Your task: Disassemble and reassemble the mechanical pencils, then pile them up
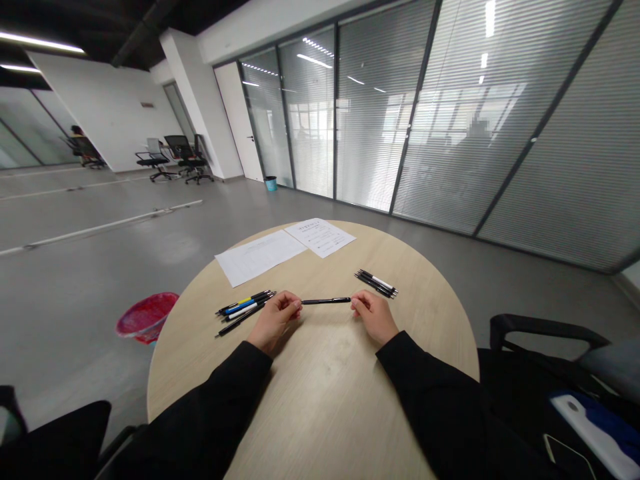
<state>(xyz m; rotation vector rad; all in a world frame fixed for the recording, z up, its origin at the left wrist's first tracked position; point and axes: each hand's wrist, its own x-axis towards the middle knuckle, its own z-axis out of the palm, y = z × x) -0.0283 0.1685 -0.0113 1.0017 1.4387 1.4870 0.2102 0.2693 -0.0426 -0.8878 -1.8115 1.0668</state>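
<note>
In the head view, the person's left hand (275, 321) and right hand (373, 317) are both above the near middle of a round light wood table (327, 373), and each hand is mostly closed. The fingers of the left hand (293, 305) curl to pinch one end of a black pen (325, 301), and the fingers of the right hand (358, 305) pinch its other end. So the pen lies level between the two hands, just above the table, and it looks to be held by both. Neither hand has hold of anything else.

To hold it well, I think the fingertips should stay on the ends of the pen, with soft and equal pressure, so it does not turn or drop.

Now the counting. One pen is in the hands. To the left of the left hand lies a group of pens (245, 312), at least four, with yellow, blue and white parts; they overlap, so I cannot be sure of the exact number. To the right, further from the person, lies a tight bunch of pens (376, 283), about three or four. At the far edge of the table are two sheets of printed paper (260, 257), (320, 237), one beside the other and slightly overlapping. Left of the table stands one red wastebasket (147, 317). Far away on the left are at least three black office chairs (155, 159).
</note>
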